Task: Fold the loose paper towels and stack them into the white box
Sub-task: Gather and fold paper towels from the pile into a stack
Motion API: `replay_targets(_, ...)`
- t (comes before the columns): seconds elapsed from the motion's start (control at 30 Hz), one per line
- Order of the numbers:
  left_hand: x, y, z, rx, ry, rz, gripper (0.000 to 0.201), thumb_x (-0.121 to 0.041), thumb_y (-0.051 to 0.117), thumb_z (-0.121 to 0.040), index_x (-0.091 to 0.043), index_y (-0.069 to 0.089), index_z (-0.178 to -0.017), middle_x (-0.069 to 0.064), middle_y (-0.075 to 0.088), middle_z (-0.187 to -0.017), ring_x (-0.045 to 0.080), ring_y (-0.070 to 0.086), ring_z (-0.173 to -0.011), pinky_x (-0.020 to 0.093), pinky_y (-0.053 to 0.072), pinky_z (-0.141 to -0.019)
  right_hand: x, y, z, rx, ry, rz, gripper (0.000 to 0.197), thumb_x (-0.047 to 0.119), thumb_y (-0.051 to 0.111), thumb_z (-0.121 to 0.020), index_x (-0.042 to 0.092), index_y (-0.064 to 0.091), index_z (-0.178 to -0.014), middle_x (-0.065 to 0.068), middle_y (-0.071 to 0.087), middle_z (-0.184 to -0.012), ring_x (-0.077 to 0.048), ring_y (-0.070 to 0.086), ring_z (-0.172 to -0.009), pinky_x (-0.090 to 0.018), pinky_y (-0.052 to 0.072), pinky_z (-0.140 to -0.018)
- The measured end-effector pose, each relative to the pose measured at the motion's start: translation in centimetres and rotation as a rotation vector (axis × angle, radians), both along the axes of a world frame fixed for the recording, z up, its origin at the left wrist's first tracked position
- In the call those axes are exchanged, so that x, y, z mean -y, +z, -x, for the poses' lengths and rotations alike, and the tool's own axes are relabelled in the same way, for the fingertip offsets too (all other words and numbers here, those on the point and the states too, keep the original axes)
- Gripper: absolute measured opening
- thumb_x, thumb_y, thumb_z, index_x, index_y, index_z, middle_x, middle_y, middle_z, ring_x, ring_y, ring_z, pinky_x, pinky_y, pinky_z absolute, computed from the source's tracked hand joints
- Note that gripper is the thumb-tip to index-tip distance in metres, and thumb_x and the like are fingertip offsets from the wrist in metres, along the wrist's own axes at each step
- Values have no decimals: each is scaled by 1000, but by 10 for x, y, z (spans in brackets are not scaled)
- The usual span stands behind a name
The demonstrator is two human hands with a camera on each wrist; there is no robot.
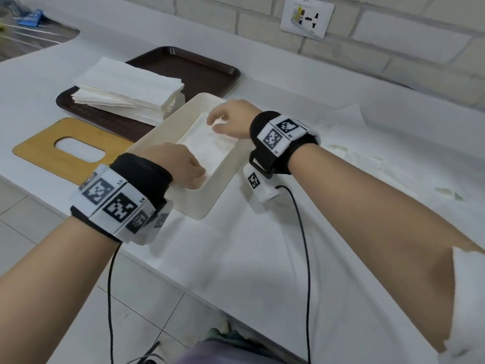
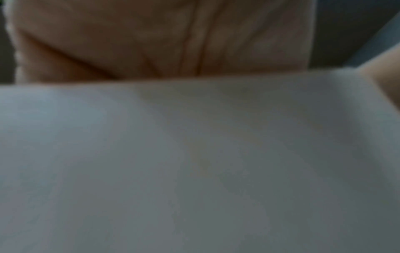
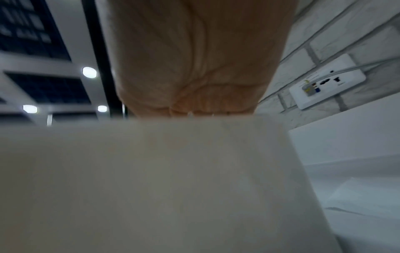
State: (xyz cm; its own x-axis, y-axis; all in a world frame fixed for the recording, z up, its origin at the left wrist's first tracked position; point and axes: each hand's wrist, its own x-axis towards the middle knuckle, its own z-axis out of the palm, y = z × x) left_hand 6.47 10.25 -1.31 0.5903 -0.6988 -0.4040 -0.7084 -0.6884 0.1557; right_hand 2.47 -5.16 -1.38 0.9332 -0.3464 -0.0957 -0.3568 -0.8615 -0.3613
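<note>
Head view bright, even, diffuse; soft shadows fall just beside the white box on the counter. Straight lines bow toward the frame edges. Left wrist view dim, heavily blurred, blocky. Right wrist view soft up close; three round ceiling lights glare left of the wall socket plate.
</note>
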Motion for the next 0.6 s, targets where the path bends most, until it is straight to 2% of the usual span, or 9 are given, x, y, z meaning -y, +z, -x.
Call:
replay_targets(0.07,-5,7,0,-2,-3,59,35,-36,42,-94,-13,65,-107,8,62,-112,22,51,-99,26,35,-82,6,3,19,148,-81,-72,26,18,52,-92,16,61,-116,-2,54,-127,-15,49,-121,-20,35,-96)
replay_targets(0.13,-10,16,4,23,27,185,33,-39,39,-95,-26,61,-117,1,58,-123,22,51,-111,33,39,-94,16,4,42,236,-152,-67,25,17,53,-90,13,60,-114,-4,52,-119,-16,49,-117,-18,34,-91)
replay_targets(0.17,-12,21,8,29,37,271,33,-39,38,-95,-30,59,-119,-3,57,-126,22,51,-114,36,40,-97,22,2,55,249,-183,-55,24,17,54,-90,12,59,-113,-5,51,-118,-16,50,-115,-18,35,-88)
replay_targets(0.23,-11,30,20,37,0,449,31,-36,39,-95,-30,60,-118,-6,58,-125,20,54,-111,35,41,-95,31,-6,82,226,-254,-63,24,18,55,-90,10,56,-112,-7,51,-121,-19,51,-111,-19,36,-85)
replay_targets(0.33,-2,37,45,67,-99,652,27,-30,43,-94,-27,62,-113,-6,59,-116,16,57,-104,29,41,-84,36,-23,118,-3,-289,-49,29,25,59,-88,10,54,-113,-8,49,-122,-21,51,-110,-22,35,-83)
replay_targets(0.47,16,29,79,40,-202,779,20,-27,51,-91,-24,65,-105,-6,56,-97,15,57,-88,33,48,-80,24,-46,149,-359,-200,-12,56,42,69,-77,14,46,-120,-5,41,-123,-24,45,-113,-32,40,-89)
replay_targets(0.53,25,19,89,22,-237,768,20,-26,52,-91,-22,65,-106,-4,58,-98,13,54,-82,30,46,-79,15,-55,157,-423,-155,29,71,49,73,-69,18,40,-125,-2,38,-124,-23,41,-114,-39,43,-92)
replay_targets(0.6,33,7,95,6,-254,730,22,-24,50,-91,-21,64,-109,-2,60,-103,12,51,-80,25,42,-78,10,-60,160,-404,-139,71,72,48,74,-68,20,39,-124,-1,37,-122,-22,39,-113,-42,45,-91)
